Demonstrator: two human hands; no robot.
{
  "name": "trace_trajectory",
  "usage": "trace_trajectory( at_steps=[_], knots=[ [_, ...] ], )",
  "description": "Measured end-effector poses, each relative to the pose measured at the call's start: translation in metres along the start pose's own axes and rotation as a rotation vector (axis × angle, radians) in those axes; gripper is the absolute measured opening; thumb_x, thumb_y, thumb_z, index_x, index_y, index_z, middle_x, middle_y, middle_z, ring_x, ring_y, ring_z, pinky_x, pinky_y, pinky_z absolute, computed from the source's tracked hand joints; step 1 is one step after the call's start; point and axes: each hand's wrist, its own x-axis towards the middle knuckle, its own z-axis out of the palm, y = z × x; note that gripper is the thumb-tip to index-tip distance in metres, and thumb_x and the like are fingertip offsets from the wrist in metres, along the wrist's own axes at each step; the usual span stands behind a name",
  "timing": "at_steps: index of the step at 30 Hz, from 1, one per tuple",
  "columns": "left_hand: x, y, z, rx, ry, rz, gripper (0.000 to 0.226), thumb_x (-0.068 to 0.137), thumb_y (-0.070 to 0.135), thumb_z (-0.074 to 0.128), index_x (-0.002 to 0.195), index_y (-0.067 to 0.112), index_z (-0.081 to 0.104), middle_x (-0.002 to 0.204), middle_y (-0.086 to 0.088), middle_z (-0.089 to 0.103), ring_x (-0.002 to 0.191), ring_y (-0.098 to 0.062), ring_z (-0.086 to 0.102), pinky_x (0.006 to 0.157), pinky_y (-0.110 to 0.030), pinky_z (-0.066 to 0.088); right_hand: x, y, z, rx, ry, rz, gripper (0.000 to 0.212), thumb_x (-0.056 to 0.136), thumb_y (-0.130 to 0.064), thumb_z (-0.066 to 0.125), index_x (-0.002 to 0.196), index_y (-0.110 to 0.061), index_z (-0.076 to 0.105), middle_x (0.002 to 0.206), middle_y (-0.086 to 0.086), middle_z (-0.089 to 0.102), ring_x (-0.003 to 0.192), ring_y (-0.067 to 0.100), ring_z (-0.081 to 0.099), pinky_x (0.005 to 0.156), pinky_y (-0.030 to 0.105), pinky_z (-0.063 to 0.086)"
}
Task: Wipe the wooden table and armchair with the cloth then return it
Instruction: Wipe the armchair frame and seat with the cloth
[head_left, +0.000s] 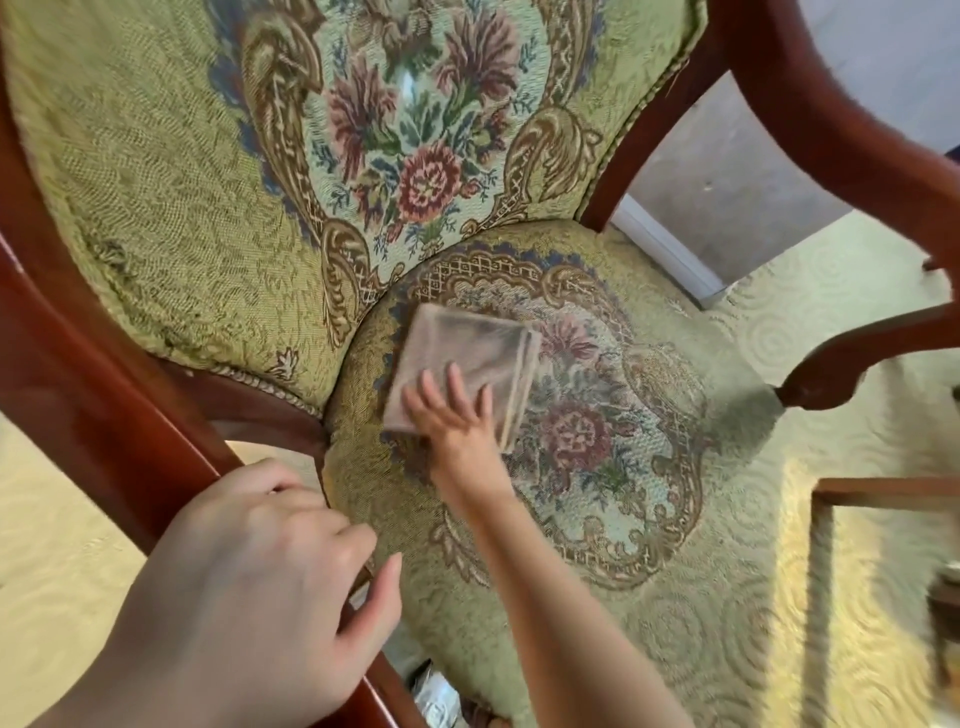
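An armchair with green floral upholstery and a dark red wooden frame (810, 98) fills the view. A folded beige cloth (470, 358) lies flat on the seat near the backrest. My right hand (454, 423) rests on the cloth's near edge, palm down, fingers spread and pressing it against the seat cushion (675, 519). My left hand (270, 587) curls over the chair's left wooden armrest (119, 431) close to the camera. The cloth looks blurred by motion.
The right wooden armrest (857, 358) curves across the right side. A wooden table corner (826, 519) shows at the lower right. Pale patterned carpet (852, 291) and a grey wall with white skirting (670, 249) lie behind the chair.
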Motion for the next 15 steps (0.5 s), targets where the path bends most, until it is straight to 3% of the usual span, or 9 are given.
trace_trajectory(
  at_steps=[2, 4, 7, 13, 15],
  knots=[
    [0.000, 0.000, -0.001, 0.002, -0.007, -0.018, 0.040, 0.077, 0.038, 0.048, 0.042, 0.019, 0.052, 0.039, 0.001, 0.053, 0.041, -0.022, 0.054, 0.068, -0.035, 0.042, -0.028, -0.007, 0.011, -0.047, -0.142, -0.181, 0.061, 0.092, -0.008, 0.041, 0.150, -0.022, 0.027, 0.160, -0.005, 0.018, 0.147, 0.023, -0.011, 0.118, 0.057, -0.009],
    [-0.001, 0.001, -0.002, 0.005, -0.018, -0.021, 0.041, 0.078, 0.038, 0.047, 0.043, 0.019, 0.053, 0.040, 0.002, 0.054, 0.042, -0.021, 0.055, 0.069, -0.035, 0.041, -0.060, 0.018, 0.006, -0.073, -0.226, -0.297, 0.058, 0.093, -0.011, 0.045, 0.148, -0.024, 0.031, 0.158, -0.008, 0.022, 0.147, 0.019, -0.007, 0.118, 0.050, -0.012],
    [-0.001, 0.002, -0.003, 0.017, -0.013, -0.019, 0.042, 0.079, 0.038, 0.046, 0.043, 0.018, 0.053, 0.039, 0.003, 0.053, 0.041, -0.020, 0.054, 0.070, -0.033, 0.038, -0.099, 0.069, -0.020, -0.116, -0.157, -0.289, 0.059, 0.089, -0.016, 0.056, 0.144, -0.029, 0.038, 0.154, -0.010, 0.030, 0.147, 0.016, 0.009, 0.119, 0.051, 0.003],
    [-0.001, 0.002, -0.001, 0.042, -0.020, -0.022, 0.042, 0.080, 0.038, 0.045, 0.044, 0.018, 0.049, 0.040, 0.002, 0.052, 0.042, -0.021, 0.053, 0.072, -0.034, 0.039, -0.087, 0.129, -0.063, 0.002, 0.113, 0.497, 0.062, 0.090, 0.003, 0.043, 0.147, -0.021, 0.033, 0.158, 0.000, 0.023, 0.148, 0.024, 0.004, 0.119, 0.056, -0.001],
    [-0.001, 0.002, -0.002, 0.053, -0.022, -0.019, 0.041, 0.080, 0.038, 0.046, 0.043, 0.019, 0.048, 0.040, 0.003, 0.052, 0.042, -0.021, 0.053, 0.073, -0.033, 0.038, -0.068, 0.128, -0.068, 0.047, 0.128, 0.660, 0.065, 0.089, 0.008, 0.038, 0.147, -0.020, 0.033, 0.159, 0.002, 0.021, 0.149, 0.027, 0.005, 0.119, 0.055, -0.001]
  ],
)
